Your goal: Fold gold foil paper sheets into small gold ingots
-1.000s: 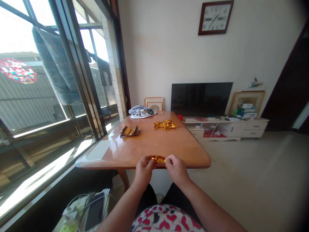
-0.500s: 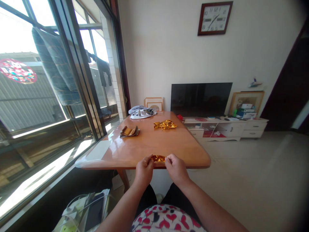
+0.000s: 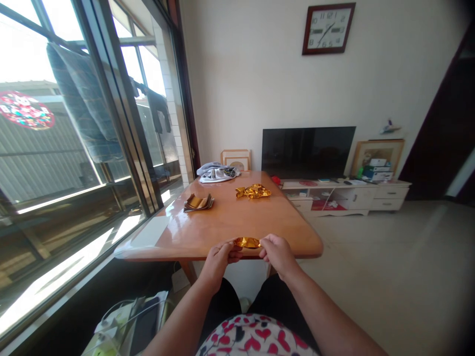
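A small folded piece of gold foil paper [image 3: 248, 242], boat-like in outline, is held between my two hands just over the table's front edge. My left hand [image 3: 219, 262] pinches its left end, fingers curled beneath. On the other end, the thumb and fingers of my right hand [image 3: 276, 253] are closed. Farther back on the table lies a heap of shiny gold foil pieces [image 3: 254, 191]. To its left sits a stack of curled brownish-gold paper sheets [image 3: 199, 202].
The wooden table [image 3: 222, 225] has rounded corners. Folded clothes [image 3: 218, 172] lie at its far end, and a pale sheet [image 3: 150, 231] at its left edge. Below left, a stand holds a dark phone-like device [image 3: 146, 319] and cables. Windows line the left; a TV [image 3: 308, 153] stands beyond.
My right hand has shifted slightly right and my left hand has turned, its fingers now showing under the foil paper. The foil piece looks a little wider, tilted to show more surface.
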Action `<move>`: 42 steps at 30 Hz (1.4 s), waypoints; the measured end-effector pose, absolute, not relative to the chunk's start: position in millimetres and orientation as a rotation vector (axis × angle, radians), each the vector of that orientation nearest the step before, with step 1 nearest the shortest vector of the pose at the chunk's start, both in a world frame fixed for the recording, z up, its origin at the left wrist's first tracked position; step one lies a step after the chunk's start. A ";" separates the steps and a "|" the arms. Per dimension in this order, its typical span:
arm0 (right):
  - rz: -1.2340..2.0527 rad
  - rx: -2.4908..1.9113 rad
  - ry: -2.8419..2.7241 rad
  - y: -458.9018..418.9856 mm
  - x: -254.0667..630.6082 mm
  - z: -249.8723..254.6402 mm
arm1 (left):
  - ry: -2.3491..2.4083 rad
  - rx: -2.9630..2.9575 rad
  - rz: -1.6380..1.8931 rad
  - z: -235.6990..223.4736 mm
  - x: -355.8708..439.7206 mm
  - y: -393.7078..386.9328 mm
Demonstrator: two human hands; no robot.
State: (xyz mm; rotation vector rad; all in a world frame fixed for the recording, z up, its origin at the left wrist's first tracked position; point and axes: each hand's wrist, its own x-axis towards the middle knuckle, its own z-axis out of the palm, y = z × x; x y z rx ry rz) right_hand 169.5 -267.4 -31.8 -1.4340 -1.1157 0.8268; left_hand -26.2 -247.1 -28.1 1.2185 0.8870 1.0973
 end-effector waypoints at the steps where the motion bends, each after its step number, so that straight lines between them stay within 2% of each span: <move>1: 0.855 -1.430 -1.100 -268.3 169.7 -30.7 | 0.881 1.222 1.099 -28.5 -27.1 -247.1; 7: 0.968 -1.412 -1.040 -271.6 169.0 -28.3 | 0.904 1.189 1.143 -29.5 -26.4 -248.6; 12: 1.003 -1.391 -1.023 -271.4 167.8 -28.4 | 0.725 1.021 1.069 -27.1 -24.4 -252.4; 26: 1.068 -1.315 -1.020 -275.2 161.2 -30.5 | 0.617 0.767 0.986 -31.3 -17.5 -254.3; 42: 1.083 -1.277 -1.013 -277.5 156.7 -28.6 | 0.646 0.826 1.045 -29.6 -12.5 -257.9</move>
